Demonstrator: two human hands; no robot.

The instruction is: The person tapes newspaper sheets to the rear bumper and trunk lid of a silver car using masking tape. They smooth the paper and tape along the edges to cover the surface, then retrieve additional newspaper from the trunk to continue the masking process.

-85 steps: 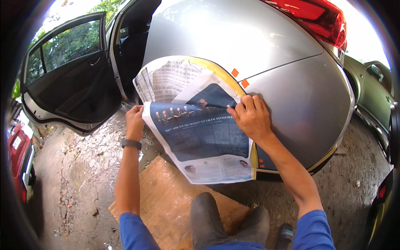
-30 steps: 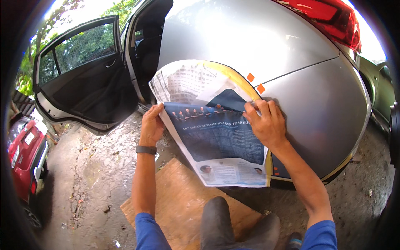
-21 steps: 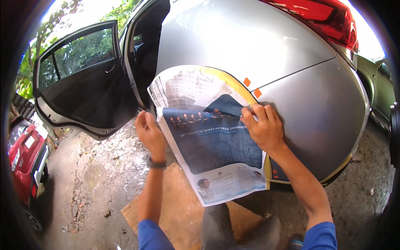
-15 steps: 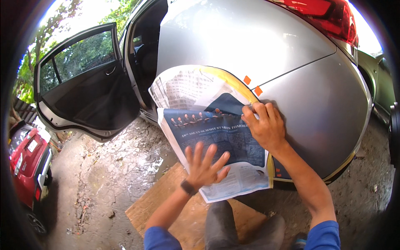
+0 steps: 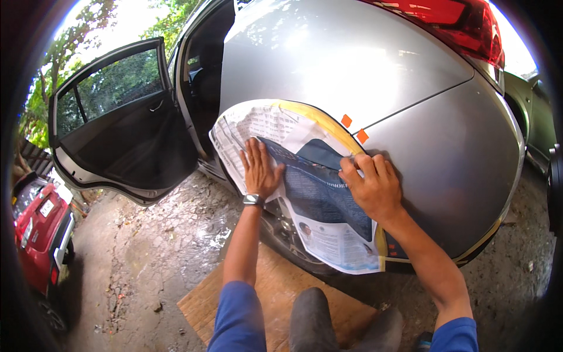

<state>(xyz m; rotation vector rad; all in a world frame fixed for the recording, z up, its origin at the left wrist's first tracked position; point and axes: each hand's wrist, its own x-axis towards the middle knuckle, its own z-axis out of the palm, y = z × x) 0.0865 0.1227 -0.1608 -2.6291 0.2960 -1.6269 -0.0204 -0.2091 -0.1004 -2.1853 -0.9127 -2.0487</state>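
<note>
Sheets of newspaper point(image 5: 334, 240) cover the wheel arch of a silver car point(image 5: 281, 64), over part of the wheel point(image 5: 280, 229). Yellow masking tape point(image 5: 305, 115) runs along the arch's curved edge. My left hand point(image 5: 261, 173) lies flat on the paper's left part, fingers stretched and holding nothing. At the tape on the right side of the arch, my right hand point(image 5: 374, 186) has its fingers curled in a pinch on the newspaper's edge; the fingertips are partly hidden. Small orange stickers point(image 5: 362, 136) sit on the body beside the tape.
A rear door point(image 5: 117, 135) stands wide open at the left. Below the arch, a brown board point(image 5: 264, 293) lies on rough, wet ground point(image 5: 141, 246), under my knees. A red car point(image 5: 44, 229) is parked far left. The red tail light point(image 5: 451, 29) is at upper right.
My left hand has moved up and forward from the air onto the newspaper, pressing its left side against the arch. The lower sheet has swung inward, uncovering the wheel. My right hand stays at the tape.
</note>
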